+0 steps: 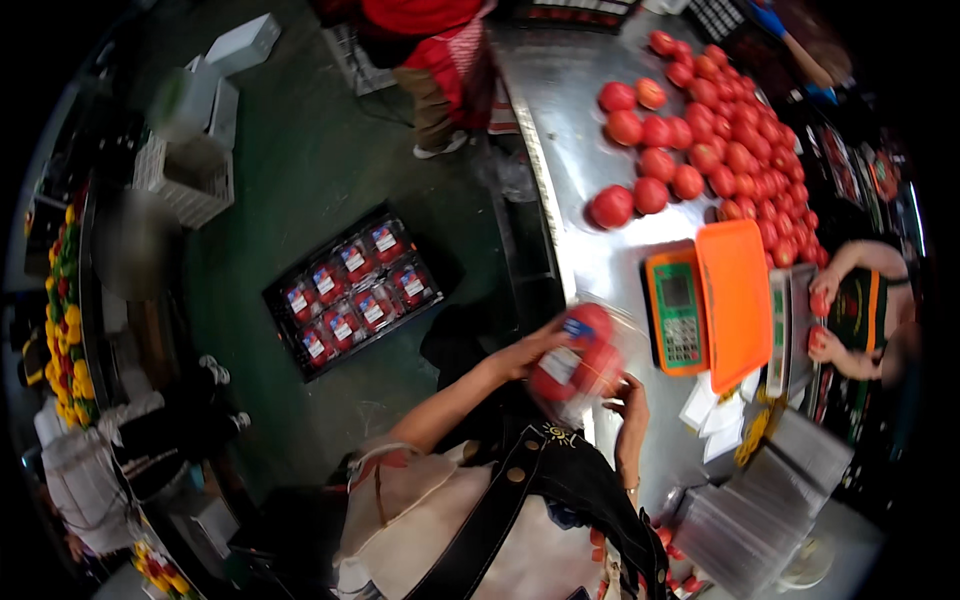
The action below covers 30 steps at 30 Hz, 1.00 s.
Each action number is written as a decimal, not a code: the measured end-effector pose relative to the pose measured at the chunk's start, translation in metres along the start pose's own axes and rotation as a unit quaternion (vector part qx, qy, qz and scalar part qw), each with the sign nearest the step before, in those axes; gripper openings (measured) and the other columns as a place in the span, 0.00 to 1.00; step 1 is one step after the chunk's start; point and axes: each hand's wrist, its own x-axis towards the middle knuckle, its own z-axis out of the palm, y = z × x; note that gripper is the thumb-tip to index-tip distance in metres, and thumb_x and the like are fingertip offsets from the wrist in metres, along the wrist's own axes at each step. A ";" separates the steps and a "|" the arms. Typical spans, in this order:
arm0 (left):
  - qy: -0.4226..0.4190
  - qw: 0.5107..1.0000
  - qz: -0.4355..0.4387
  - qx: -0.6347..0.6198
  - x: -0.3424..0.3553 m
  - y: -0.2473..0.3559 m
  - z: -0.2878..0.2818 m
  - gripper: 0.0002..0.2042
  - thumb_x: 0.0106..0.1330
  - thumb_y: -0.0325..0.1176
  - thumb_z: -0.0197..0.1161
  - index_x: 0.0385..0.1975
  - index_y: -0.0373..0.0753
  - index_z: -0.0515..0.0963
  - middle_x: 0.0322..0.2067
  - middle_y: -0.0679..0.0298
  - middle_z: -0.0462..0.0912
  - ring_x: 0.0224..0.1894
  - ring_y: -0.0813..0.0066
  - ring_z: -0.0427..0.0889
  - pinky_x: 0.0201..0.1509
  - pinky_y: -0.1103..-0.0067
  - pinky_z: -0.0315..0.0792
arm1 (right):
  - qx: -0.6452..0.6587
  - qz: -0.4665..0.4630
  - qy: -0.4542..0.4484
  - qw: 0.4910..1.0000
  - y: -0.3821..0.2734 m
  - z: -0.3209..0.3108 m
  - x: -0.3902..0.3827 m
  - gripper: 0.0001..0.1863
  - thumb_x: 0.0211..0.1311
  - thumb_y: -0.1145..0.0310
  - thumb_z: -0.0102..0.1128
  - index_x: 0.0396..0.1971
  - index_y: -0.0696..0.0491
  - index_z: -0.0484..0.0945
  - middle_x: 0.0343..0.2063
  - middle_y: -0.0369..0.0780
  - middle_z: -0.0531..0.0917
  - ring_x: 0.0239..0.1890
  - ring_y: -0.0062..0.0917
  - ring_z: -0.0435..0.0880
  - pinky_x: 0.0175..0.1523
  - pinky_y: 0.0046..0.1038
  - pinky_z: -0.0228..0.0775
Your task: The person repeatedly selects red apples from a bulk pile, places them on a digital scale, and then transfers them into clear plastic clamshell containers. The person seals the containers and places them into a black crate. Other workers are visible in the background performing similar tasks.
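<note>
Head view: clear tomato pack [582,358] between left hand [535,350], clamped on its side, and right hand [630,402], contact unclear.

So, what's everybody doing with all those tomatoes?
A person's left hand grips a clear plastic pack of red tomatoes; the right hand is close by its other side. Loose red, round tomatoes cover part of the shiny metal table, near an orange-and-green scale. Across the table, another person seems to have a tomato in each hand. More labelled clear packs sit in a black rectangular crate on the floor.
</note>
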 end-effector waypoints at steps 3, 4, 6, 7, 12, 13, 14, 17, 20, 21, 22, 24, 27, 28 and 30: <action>0.202 0.972 0.113 -0.038 -0.066 0.017 -0.098 0.34 0.67 0.43 0.59 0.70 0.50 0.50 0.60 0.61 0.69 0.58 0.65 0.74 0.58 0.67 0.73 | -0.307 -0.150 0.011 0.940 0.009 0.048 0.022 0.16 0.69 0.67 0.50 0.52 0.60 0.71 0.44 0.44 0.75 0.41 0.29 0.77 0.46 0.26 0.70; 0.293 0.946 0.127 -0.052 -0.093 0.033 -0.109 0.33 0.68 0.43 0.58 0.70 0.50 0.51 0.58 0.62 0.71 0.56 0.66 0.76 0.56 0.65 0.75 | -0.277 -0.108 0.003 0.955 0.014 0.061 0.025 0.15 0.67 0.70 0.52 0.51 0.59 0.71 0.47 0.47 0.72 0.44 0.34 0.75 0.50 0.29 0.68; 0.391 0.898 0.188 -0.078 -0.127 0.026 -0.200 0.31 0.68 0.43 0.59 0.68 0.50 0.55 0.57 0.61 0.72 0.54 0.66 0.77 0.53 0.64 0.77 | -0.379 -0.156 0.033 0.912 0.043 0.070 0.029 0.18 0.62 0.70 0.57 0.50 0.61 0.69 0.46 0.49 0.71 0.48 0.41 0.71 0.56 0.36 0.63; 0.453 0.861 0.221 -0.073 -0.140 0.025 -0.232 0.31 0.66 0.43 0.62 0.66 0.47 0.56 0.55 0.60 0.74 0.53 0.66 0.77 0.52 0.66 0.77 | -0.407 -0.163 0.056 0.897 0.049 0.076 0.031 0.19 0.61 0.70 0.58 0.49 0.62 0.68 0.45 0.50 0.70 0.49 0.43 0.69 0.57 0.37 0.61; 0.579 0.785 0.211 -0.061 -0.176 0.057 -0.347 0.39 0.62 0.44 0.67 0.68 0.45 0.51 0.57 0.58 0.71 0.55 0.65 0.75 0.53 0.64 0.76 | -0.420 -0.142 0.091 0.892 0.064 0.078 0.035 0.19 0.58 0.71 0.57 0.48 0.62 0.68 0.42 0.51 0.70 0.47 0.45 0.69 0.56 0.38 0.60; 0.560 0.801 0.208 -0.031 -0.184 0.058 -0.378 0.40 0.62 0.43 0.67 0.69 0.45 0.50 0.58 0.57 0.70 0.56 0.64 0.74 0.53 0.64 0.76 | -0.426 -0.135 0.094 0.890 0.064 0.078 0.036 0.19 0.58 0.71 0.57 0.48 0.62 0.68 0.42 0.51 0.70 0.47 0.45 0.69 0.56 0.39 0.60; 0.590 0.790 0.167 -0.025 -0.175 0.061 -0.404 0.43 0.61 0.43 0.68 0.71 0.46 0.46 0.60 0.57 0.68 0.57 0.63 0.73 0.55 0.62 0.74 | -0.429 -0.127 0.109 0.888 0.064 0.082 0.036 0.19 0.58 0.71 0.57 0.48 0.62 0.68 0.42 0.51 0.70 0.47 0.45 0.70 0.56 0.38 0.61; 0.583 0.802 0.022 0.123 -0.172 0.066 -0.465 0.43 0.64 0.31 0.62 0.72 0.46 0.38 0.66 0.55 0.61 0.63 0.63 0.66 0.65 0.69 0.62 | -0.431 -0.094 0.141 0.886 0.065 0.082 0.035 0.17 0.57 0.71 0.56 0.46 0.62 0.69 0.41 0.50 0.70 0.45 0.44 0.71 0.54 0.38 0.62; 0.683 0.660 0.007 0.313 -0.193 -0.001 -0.566 0.44 0.56 0.22 0.59 0.71 0.43 0.42 0.64 0.50 0.64 0.64 0.59 0.66 0.65 0.71 0.60 | -0.408 -0.085 0.134 0.899 0.068 0.089 0.042 0.15 0.58 0.71 0.56 0.44 0.61 0.70 0.39 0.48 0.71 0.43 0.42 0.72 0.51 0.36 0.64; 0.685 0.651 -0.014 0.328 -0.174 -0.001 -0.558 0.43 0.55 0.23 0.60 0.71 0.41 0.45 0.63 0.49 0.64 0.65 0.58 0.66 0.65 0.71 0.60 | -0.415 -0.076 0.147 0.895 0.065 0.088 0.039 0.14 0.58 0.71 0.56 0.43 0.61 0.71 0.38 0.48 0.72 0.43 0.42 0.72 0.51 0.35 0.64; 0.677 0.664 -0.032 0.317 -0.160 -0.006 -0.542 0.41 0.54 0.24 0.59 0.69 0.39 0.48 0.63 0.48 0.64 0.64 0.57 0.66 0.64 0.71 0.61 | -0.388 -0.055 0.149 0.908 0.061 0.087 0.034 0.13 0.59 0.74 0.54 0.44 0.61 0.72 0.41 0.47 0.73 0.44 0.39 0.73 0.50 0.35 0.65; 0.661 0.692 -0.011 0.291 -0.132 -0.014 -0.494 0.38 0.54 0.25 0.58 0.67 0.35 0.52 0.61 0.47 0.66 0.61 0.56 0.68 0.64 0.70 0.62 | -0.360 -0.059 0.189 0.912 0.050 0.060 0.022 0.15 0.58 0.77 0.54 0.47 0.60 0.72 0.44 0.47 0.75 0.47 0.39 0.74 0.53 0.35 0.65; 0.604 0.723 0.010 0.334 -0.106 -0.024 -0.435 0.30 0.57 0.23 0.55 0.62 0.31 0.59 0.54 0.49 0.71 0.54 0.58 0.71 0.62 0.67 0.63 | -0.572 -0.219 0.281 0.739 0.006 -0.034 -0.002 0.20 0.58 0.80 0.56 0.53 0.60 0.72 0.52 0.47 0.75 0.54 0.39 0.74 0.60 0.35 0.64; 0.627 0.713 0.081 0.304 -0.079 -0.024 -0.396 0.26 0.60 0.25 0.57 0.59 0.30 0.62 0.50 0.52 0.73 0.51 0.61 0.73 0.60 0.69 0.65 | -0.569 -0.162 0.383 0.709 -0.020 -0.073 -0.025 0.25 0.55 0.82 0.57 0.56 0.60 0.70 0.56 0.48 0.74 0.61 0.41 0.70 0.65 0.38 0.58; 0.585 0.743 0.078 0.316 -0.050 0.011 -0.350 0.26 0.63 0.29 0.59 0.60 0.29 0.61 0.53 0.52 0.72 0.53 0.61 0.73 0.59 0.71 0.67 | -0.656 -0.138 0.520 0.530 -0.070 -0.170 -0.067 0.26 0.62 0.73 0.57 0.61 0.58 0.66 0.61 0.49 0.69 0.64 0.42 0.66 0.68 0.39 0.55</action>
